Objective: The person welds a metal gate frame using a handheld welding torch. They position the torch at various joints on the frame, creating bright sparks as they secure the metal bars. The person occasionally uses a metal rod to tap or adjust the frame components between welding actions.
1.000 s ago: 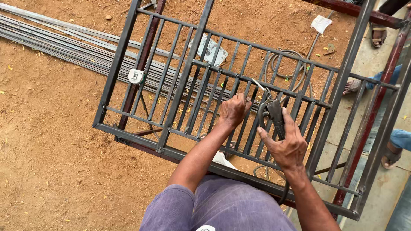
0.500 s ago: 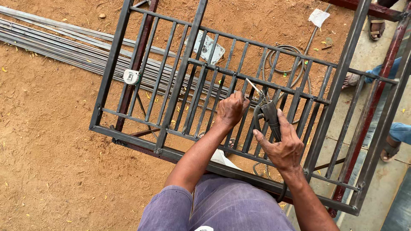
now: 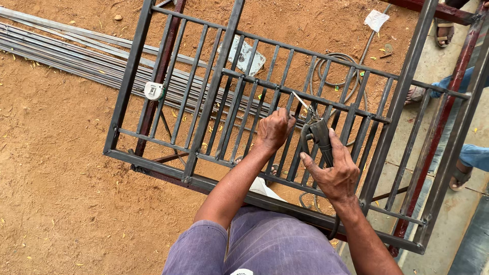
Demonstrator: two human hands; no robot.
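Observation:
A dark steel grille frame with many upright bars lies flat over sandy ground. My left hand is closed around one of the middle bars. My right hand grips a dark welding electrode holder, whose thin rod points up toward a crossbar of the frame. The holder's cable drops under my right wrist.
A bundle of long steel rods lies on the sand at upper left. A white tape measure rests on the frame. Coiled cable lies under the grille. Other people's sandalled feet stand on the concrete at right, beside a red-brown frame.
Hands and frame keep their relation. My right hand with the holder has shifted slightly along the bars, and my view has drifted a little.

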